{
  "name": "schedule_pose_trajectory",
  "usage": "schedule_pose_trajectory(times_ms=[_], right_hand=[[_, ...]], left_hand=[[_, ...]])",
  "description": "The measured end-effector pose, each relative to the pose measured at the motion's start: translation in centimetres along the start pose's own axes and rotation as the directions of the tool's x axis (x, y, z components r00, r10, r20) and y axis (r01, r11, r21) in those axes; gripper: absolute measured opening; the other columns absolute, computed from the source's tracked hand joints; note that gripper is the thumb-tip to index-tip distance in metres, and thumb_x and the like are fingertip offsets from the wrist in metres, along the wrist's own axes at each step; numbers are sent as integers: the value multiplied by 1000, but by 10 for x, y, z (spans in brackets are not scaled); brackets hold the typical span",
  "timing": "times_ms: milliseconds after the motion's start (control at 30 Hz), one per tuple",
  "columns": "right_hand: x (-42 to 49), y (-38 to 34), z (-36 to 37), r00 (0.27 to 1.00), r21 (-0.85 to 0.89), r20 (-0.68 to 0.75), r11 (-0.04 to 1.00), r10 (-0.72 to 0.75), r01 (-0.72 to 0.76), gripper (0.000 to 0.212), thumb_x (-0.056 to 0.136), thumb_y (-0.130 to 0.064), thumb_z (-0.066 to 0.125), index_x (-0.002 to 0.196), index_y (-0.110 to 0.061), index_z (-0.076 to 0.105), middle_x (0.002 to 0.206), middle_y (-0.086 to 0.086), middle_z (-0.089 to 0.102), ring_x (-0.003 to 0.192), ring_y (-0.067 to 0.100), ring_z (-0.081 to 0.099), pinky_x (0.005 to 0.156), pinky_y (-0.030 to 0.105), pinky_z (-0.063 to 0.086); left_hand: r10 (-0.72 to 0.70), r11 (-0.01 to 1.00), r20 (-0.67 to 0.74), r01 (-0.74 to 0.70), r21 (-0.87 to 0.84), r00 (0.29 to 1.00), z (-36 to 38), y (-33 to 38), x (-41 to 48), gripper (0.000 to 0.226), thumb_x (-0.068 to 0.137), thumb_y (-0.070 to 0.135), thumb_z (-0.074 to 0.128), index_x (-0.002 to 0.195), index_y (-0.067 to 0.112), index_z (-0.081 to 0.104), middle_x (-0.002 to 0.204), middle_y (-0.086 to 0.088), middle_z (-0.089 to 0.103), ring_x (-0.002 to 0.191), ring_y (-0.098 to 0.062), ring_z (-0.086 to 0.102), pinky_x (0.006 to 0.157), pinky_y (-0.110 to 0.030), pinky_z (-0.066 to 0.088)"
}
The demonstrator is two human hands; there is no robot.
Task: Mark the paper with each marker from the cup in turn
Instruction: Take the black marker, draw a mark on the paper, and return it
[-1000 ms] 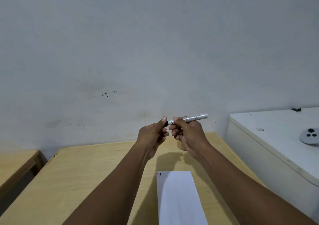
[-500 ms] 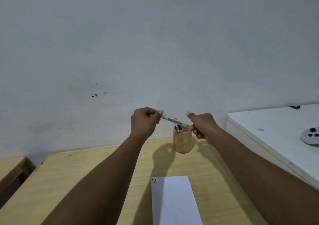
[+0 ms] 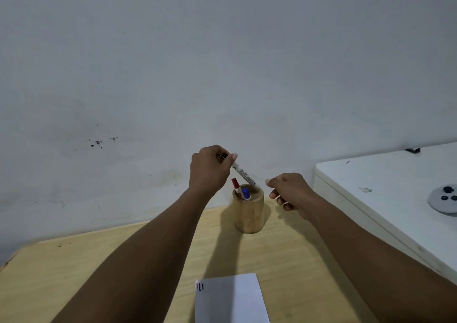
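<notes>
Bare wooden desk (image 3: 74, 273) lies open at left. The left hand (image 3: 210, 169) pinches the upper end of a white marker (image 3: 243, 173), which slants down-right, its lower tip inside the wooden cup (image 3: 248, 213) beside red (image 3: 235, 183) and blue (image 3: 245, 193) markers. The right hand (image 3: 290, 191), loosely curled and empty, hovers just right of the cup. The paper (image 3: 230, 300) lies near, a white cabinet (image 3: 385, 189) at right, a grey wall (image 3: 222, 62) behind.

Wooden table (image 3: 74, 273) with cup (image 3: 248, 216), paper (image 3: 230, 300)
</notes>
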State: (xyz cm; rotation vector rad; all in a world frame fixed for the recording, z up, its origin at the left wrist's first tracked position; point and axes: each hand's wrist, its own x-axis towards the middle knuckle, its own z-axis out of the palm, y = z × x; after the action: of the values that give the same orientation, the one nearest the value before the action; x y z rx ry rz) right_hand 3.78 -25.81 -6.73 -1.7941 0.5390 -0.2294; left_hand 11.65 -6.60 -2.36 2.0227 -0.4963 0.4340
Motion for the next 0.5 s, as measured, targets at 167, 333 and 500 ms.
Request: schedule_pose_trajectory(times_ms=[167,333,500], right_hand=[[5,9,0,1000,-5,6,1000,30,-30,34,95,-25,66,112,4,68,77,10,69,54,18,51,46,25,35],[0,8,3,1000,4,17,1000,26,-26,30,95,-24,65,110,2,69,78,10,69,56,18,52,46,26,36],[-7,4,6,999,-17,43,1000,20,-20,27,95,-23,65,109,-1,69,80,10,69,57,17,52,47,25,37]], left_hand=[[18,999,20,-18,48,1000,-2,0,5,22,89,35,75,84,14,76,69,-1,75,71,-20,74,74,-40,61],[58,989,39,-62,137,998,-9,3,6,22,91,35,73,85,14,76,64,4,68,63,-14,65,64,-26,51],[30,976,192,-71,208,981,-5,1,0,25,88,40,76,93,16,78,74,3,73,75,-14,70,62,-25,49]])
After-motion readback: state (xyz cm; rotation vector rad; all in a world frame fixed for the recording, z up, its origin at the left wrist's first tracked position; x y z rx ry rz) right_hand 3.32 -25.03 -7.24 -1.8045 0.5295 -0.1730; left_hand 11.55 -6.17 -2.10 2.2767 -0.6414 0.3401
